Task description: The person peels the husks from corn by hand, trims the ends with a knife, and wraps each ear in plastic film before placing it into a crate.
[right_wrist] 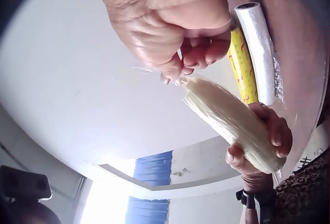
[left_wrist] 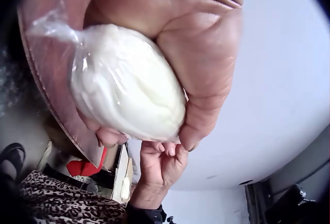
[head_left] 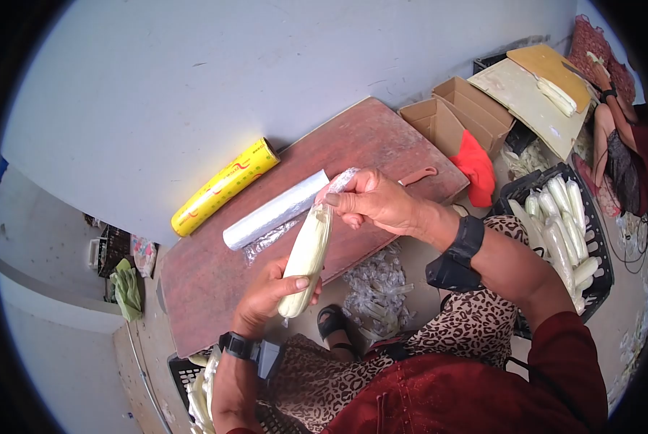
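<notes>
A pale ear of corn [head_left: 307,264], in its husk and wrapped in clear cling film, is held tilted above the front of the table. My left hand [head_left: 269,293] grips its lower end, thumb on one side and fingers round the other. At the upper end, my right hand [head_left: 374,202] pinches the gathered film between thumb and fingers. The right wrist view shows the thumb and fingertips right at the tip of the corn [right_wrist: 227,118]. From the left wrist view, a twisted tail of film [left_wrist: 54,28] sticks out from the rounded bottom end.
On the red-brown table [head_left: 201,304] lie a white film roll [head_left: 275,210], a yellow roll [head_left: 225,186] and a reddish-brown handle [head_left: 418,175]. To the right stand cardboard boxes [head_left: 439,116] and a black crate [head_left: 604,271] of wrapped corn. Another person [head_left: 631,145] sits far right. Film scraps [head_left: 376,289] litter the floor.
</notes>
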A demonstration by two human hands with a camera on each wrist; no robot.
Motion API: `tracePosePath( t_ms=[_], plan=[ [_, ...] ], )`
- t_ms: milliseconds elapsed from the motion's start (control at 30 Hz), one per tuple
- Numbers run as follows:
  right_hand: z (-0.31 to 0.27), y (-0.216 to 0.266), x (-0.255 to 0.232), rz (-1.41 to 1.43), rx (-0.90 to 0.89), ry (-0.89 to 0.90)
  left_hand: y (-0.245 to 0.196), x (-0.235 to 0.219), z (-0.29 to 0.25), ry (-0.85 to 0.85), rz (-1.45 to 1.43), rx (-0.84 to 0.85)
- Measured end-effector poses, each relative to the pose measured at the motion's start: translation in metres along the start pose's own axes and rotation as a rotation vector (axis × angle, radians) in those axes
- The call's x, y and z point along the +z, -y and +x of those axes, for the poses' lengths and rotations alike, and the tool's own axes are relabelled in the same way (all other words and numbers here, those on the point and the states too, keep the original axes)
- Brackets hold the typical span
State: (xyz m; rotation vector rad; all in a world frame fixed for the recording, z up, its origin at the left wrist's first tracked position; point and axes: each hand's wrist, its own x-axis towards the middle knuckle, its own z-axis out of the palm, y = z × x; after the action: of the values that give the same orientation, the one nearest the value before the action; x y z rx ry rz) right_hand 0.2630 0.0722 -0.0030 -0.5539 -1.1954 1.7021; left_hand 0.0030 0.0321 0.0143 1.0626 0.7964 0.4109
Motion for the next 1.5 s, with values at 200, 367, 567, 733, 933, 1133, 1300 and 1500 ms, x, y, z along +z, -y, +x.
tracePosePath(
  t_ms=[200, 367, 567, 733, 933, 1133, 1300, 1500],
  plan=[
    [-0.004, 0.008, 0.001, -0.156, -0.088, -0.125, -0.001, 0.0, 0.004, 0.061, -0.008, -0.037],
    [-0.001, 0.011, -0.008, -0.02, -0.097, -0.195, -0.001, -0.002, 0.006, 0.045, 0.006, -0.052],
    [0.003, 0.03, -0.029, 0.169, -0.218, -0.343, 0.0, -0.005, 0.002, -0.012, -0.001, 0.0],
    [-0.003, 0.036, -0.051, 0.121, -0.039, -0.297, -0.001, -0.01, -0.005, -0.061, -0.018, 0.049],
    [-0.008, 0.013, -0.004, 0.037, 0.168, 0.079, -0.002, -0.009, -0.001, 0.063, -0.098, 0.007],
    [0.0, 0.008, -0.001, 0.001, -0.028, 0.107, -0.001, -0.001, 0.002, 0.165, -0.158, -0.059],
    [0.0, 0.006, 0.003, -0.227, -0.119, -0.121, 0.009, -0.008, 0.011, 0.138, -0.113, 0.07],
    [0.005, 0.004, -0.001, -0.155, -0.078, -0.319, 0.006, 0.003, 0.023, -0.159, 0.12, 0.076]
  ],
)
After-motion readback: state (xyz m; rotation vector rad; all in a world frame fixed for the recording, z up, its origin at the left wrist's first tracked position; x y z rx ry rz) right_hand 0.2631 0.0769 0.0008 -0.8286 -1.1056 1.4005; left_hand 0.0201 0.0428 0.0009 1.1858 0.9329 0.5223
